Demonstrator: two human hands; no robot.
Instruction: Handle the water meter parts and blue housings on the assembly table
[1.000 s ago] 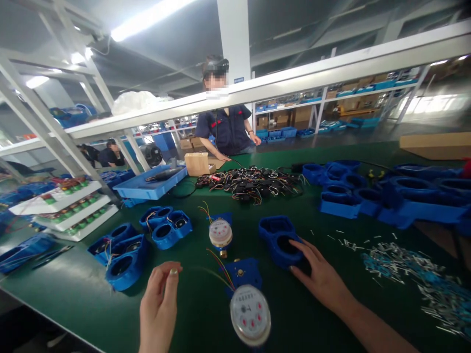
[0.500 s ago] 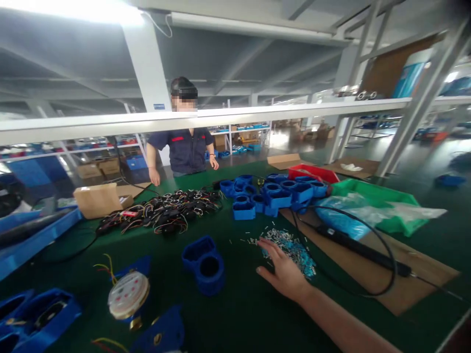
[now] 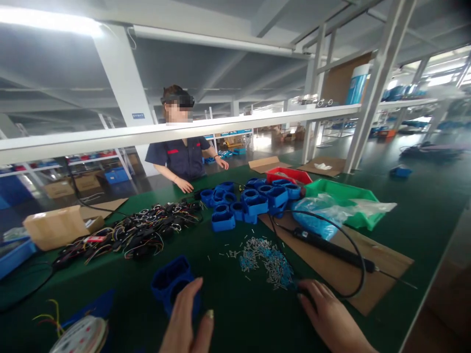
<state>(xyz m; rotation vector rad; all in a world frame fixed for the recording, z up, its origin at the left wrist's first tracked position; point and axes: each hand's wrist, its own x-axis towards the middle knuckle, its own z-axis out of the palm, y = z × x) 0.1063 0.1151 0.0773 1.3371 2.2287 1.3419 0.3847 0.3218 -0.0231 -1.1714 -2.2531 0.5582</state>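
So the left hand [image 3: 187, 321] is up in front of a blue plastic housing [image 3: 172, 284] sitting on the green tabletop [image 3: 235, 314], fingers loosely spread and holding nothing; it overlaps the housing's near edge, but it's hard to tell if it's actually touching. The right hand [image 3: 329, 316] is lying flat on the tabletop, fingers apart and empty, with the fingertips right at the near edge of a scattered pile of small metal pins [image 3: 267, 257], near where a black cable [image 3: 349, 255] loops round. That cable belongs to a black rod-shaped tool [image 3: 324, 245] lying on a sheet of cardboard [image 3: 382, 264]. Down in the bottom left corner there's a round meter dial [image 3: 81, 336] with coloured wires coming off it, only partly in view. Further back sit a tangle of black wired parts [image 3: 136, 230], a cluster of more blue housings [image 3: 246, 198], a cardboard box [image 3: 55, 226], a red tray [image 3: 289, 174] and a green tray [image 3: 346, 193] with a plastic bag [image 3: 331, 211] draped over it. A co-worker in a dark shirt [image 3: 182, 157] stands across the tabletop, one hand resting on it.
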